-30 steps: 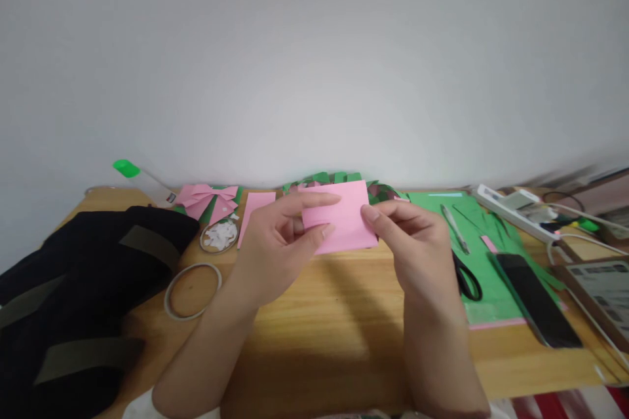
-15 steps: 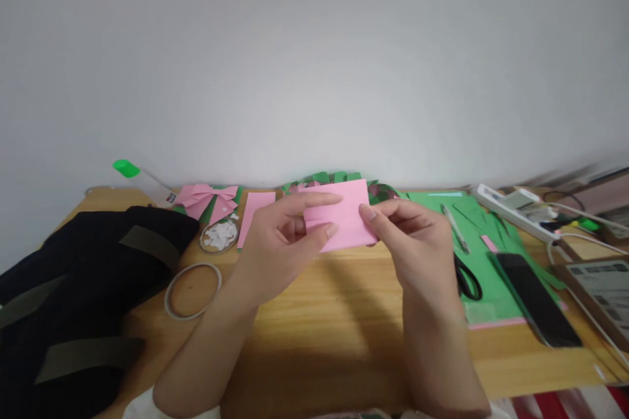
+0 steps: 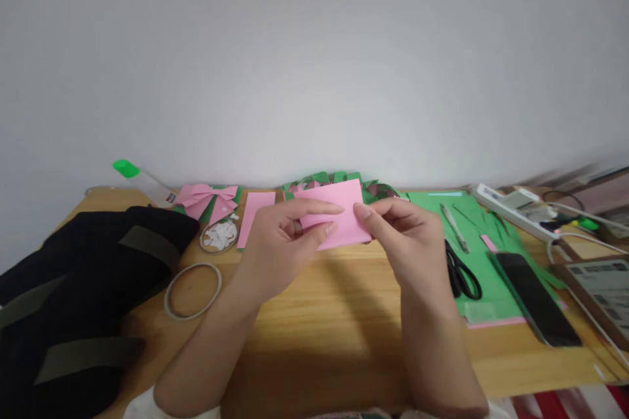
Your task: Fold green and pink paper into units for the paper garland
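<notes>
A folded piece of pink paper (image 3: 341, 194) is held up above the wooden table, between my two hands. My left hand (image 3: 289, 236) grips its left side, with the thumb and index finger lying across the near face. At the right edge, my right hand (image 3: 405, 236) pinches the paper between thumb and fingers. The fingers behind the paper are hidden. Just behind it lies a wreath of green and dark pink folded paper (image 3: 386, 191), partly covered by the pink sheet.
On the left are a pink paper bow (image 3: 209, 200), a pink strip (image 3: 255, 209), white scraps (image 3: 220, 234), a tape ring (image 3: 193, 291) and dark cloth (image 3: 88, 262). Green paper (image 3: 491, 294), scissors (image 3: 462, 275), a pen (image 3: 455, 228), a phone (image 3: 538, 298) and a power strip (image 3: 515, 209) lie right.
The pink paper and my right hand have shifted slightly left, and more of the scissors shows. My left hand keeps its hold, with its fingers a little closer together.
</notes>
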`<state>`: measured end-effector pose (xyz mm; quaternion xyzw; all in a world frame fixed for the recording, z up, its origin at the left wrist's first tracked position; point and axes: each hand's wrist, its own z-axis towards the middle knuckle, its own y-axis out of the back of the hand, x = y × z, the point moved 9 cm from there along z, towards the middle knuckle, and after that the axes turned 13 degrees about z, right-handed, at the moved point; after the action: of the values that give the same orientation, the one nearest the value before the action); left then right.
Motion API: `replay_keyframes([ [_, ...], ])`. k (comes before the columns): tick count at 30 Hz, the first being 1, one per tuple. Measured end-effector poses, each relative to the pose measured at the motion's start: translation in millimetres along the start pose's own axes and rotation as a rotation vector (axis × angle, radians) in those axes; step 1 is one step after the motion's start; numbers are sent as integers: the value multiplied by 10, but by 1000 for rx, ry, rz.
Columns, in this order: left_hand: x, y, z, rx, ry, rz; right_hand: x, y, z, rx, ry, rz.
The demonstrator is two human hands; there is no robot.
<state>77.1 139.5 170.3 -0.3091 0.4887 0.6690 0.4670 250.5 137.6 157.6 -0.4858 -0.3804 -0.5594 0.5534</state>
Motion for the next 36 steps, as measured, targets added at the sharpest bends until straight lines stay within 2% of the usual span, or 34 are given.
replay_keyframes([
  [4,35,54,17,-36,14,14,10,-58,21,111,-30,-14],
  [10,25,71,28,-36,1,12,-117,-210,-24,269,-215,-6],
  [25,46,95,5,-110,21,46,-317,-322,-58,234,-340,204],
  [31,86,71,37,-62,57,-37,-288,-355,-62,279,-298,230],
  [36,81,42,29,-25,51,-115,-199,-355,-58,339,-222,148],
])
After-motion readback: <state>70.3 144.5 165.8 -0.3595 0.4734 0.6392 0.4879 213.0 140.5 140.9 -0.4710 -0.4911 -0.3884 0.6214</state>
